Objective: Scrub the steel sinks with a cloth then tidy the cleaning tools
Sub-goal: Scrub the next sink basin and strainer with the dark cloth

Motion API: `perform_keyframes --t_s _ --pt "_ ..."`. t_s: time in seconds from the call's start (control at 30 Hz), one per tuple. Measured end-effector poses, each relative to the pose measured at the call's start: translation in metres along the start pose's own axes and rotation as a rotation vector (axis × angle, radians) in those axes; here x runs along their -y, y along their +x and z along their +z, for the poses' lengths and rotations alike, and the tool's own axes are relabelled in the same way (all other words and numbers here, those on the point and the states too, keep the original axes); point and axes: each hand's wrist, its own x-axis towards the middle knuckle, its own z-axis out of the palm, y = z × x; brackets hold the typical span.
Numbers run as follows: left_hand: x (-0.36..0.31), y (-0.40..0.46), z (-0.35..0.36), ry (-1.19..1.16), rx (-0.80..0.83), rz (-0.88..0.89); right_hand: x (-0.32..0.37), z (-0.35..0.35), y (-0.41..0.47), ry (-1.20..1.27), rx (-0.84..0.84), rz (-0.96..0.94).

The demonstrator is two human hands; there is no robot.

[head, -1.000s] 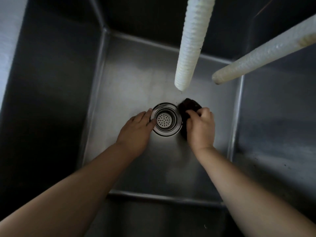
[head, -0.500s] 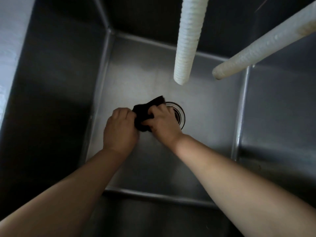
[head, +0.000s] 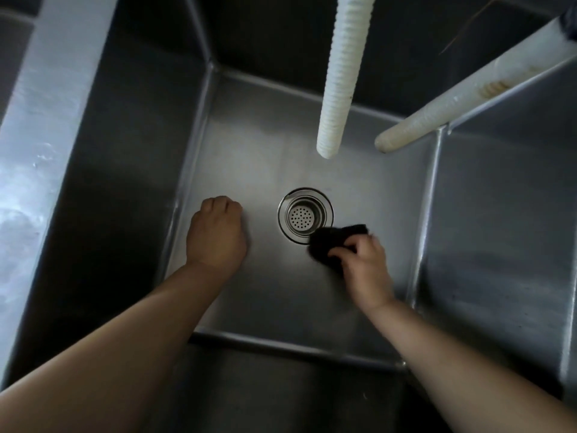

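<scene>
The right hand's [head: 363,270] fingers [head: 349,247] are curled round a dark cloth [head: 334,242] pressed to the sink floor [head: 281,301], its far-left edge touching the strainer drain [head: 304,215]. The left hand [head: 217,232], fingers curled and holding nothing, rests well apart left. The cloth looks black, bunched, small.

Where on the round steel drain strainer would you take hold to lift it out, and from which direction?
Come straight down from above on the drain strainer: it sits flush in the sink floor, so only its sunken perforated cup offers a grip. The black cloth overlaps its near-right rim.
</scene>
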Motion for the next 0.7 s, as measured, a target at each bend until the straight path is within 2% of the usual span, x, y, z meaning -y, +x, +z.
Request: perform_keyframes --t_s 0.1,0.17,0.23,0.33,0.5,0.7 --pt "-0.001 0.0 0.003 -0.001 0.037 0.011 0.002 -0.01 0.041 0.096 -0.228 0.112" --pt "-0.001 -0.001 0.007 -0.017 0.062 0.017 0.01 -0.01 0.075 0.11 -0.267 0.152" --pt "0.0 -0.003 0.013 -0.023 0.094 0.021 0.022 -0.001 0.102 0.019 -0.139 0.154" --pt "0.004 -0.006 0.021 0.005 0.152 0.026 0.042 0.019 0.115 -0.059 -0.018 0.049" --pt "0.004 -0.004 0.022 0.048 0.233 0.043 0.059 0.035 0.092 -0.137 0.129 -0.182" --pt "-0.002 0.0 0.016 0.109 0.349 0.039 0.056 0.022 0.05 -0.25 0.285 -0.423"
